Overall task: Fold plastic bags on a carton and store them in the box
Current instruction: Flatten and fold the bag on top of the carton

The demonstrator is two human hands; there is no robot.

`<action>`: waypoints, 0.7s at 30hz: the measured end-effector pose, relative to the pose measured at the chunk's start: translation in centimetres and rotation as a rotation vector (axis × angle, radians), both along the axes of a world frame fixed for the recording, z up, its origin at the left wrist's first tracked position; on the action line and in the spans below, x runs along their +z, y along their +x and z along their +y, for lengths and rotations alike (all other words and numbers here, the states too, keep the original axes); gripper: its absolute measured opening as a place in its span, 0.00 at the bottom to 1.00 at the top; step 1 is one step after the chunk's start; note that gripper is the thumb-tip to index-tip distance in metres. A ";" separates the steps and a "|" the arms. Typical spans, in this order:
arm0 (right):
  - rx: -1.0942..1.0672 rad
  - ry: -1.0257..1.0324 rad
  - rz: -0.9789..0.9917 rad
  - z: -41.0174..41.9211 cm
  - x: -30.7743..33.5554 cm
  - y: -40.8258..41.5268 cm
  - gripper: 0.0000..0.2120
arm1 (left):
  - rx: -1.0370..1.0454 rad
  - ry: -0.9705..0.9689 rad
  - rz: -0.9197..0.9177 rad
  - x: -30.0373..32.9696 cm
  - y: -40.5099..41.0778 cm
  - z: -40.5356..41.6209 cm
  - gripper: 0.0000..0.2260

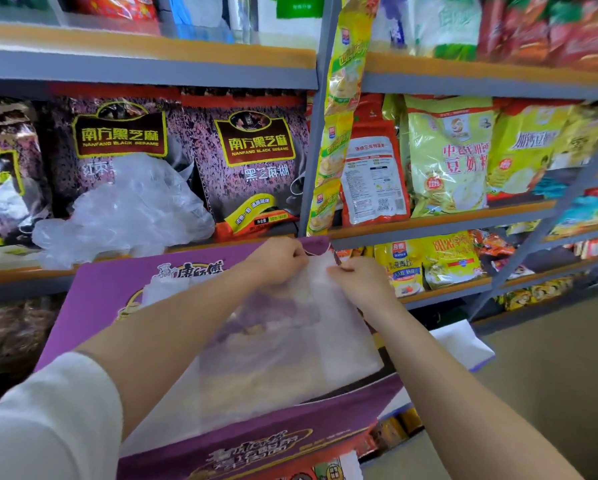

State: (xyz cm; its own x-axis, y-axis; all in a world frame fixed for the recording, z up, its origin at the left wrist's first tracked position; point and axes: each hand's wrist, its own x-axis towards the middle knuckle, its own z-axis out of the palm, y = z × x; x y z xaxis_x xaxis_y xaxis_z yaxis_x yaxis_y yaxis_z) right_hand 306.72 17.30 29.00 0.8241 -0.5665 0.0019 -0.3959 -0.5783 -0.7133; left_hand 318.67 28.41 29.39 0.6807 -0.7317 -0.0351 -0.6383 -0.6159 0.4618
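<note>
Nearest the camera, a white sleeve [48,420] is seen on the left forearm, above a purple carton [93,299] on which a translucent plastic bag [283,358] is spread flat. Its far edge is pinched by both hands, the left hand [276,261] and the right hand [359,278] being set close together. More crumpled plastic bags [127,209] are heaped on the shelf [20,275] behind, against packets of black sesame [256,161]

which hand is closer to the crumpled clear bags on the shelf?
Left. The left hand sits just right of and below the crumpled clear bags; the right hand is farther right, across the flat bag.
</note>
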 end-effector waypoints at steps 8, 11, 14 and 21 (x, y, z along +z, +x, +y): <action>-0.050 -0.169 0.147 1.6 -0.6 2.4 0.19 | 0.134 -0.211 -0.011 -0.9 1.3 0.4 0.07; -0.106 -0.281 0.151 2.5 -0.7 2.5 0.18 | 0.137 -0.171 -0.225 -1.1 0.3 0.8 0.12; -0.090 -0.363 0.099 2.7 -0.6 2.6 0.16 | -0.002 -0.172 -0.383 -0.7 -1.0 2.6 0.24; -0.069 -0.373 0.096 3.0 -1.2 3.7 0.12 | -0.120 0.082 -0.025 -1.7 -3.3 4.6 0.37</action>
State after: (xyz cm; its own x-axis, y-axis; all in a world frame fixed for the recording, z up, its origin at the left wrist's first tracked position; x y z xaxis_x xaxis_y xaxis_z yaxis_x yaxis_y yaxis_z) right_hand 310.40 20.33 27.76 0.7907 -0.5953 0.1428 -0.4974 -0.7607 -0.4172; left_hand 315.38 32.96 27.71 0.5896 -0.8035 -0.0827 -0.7204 -0.5694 0.3960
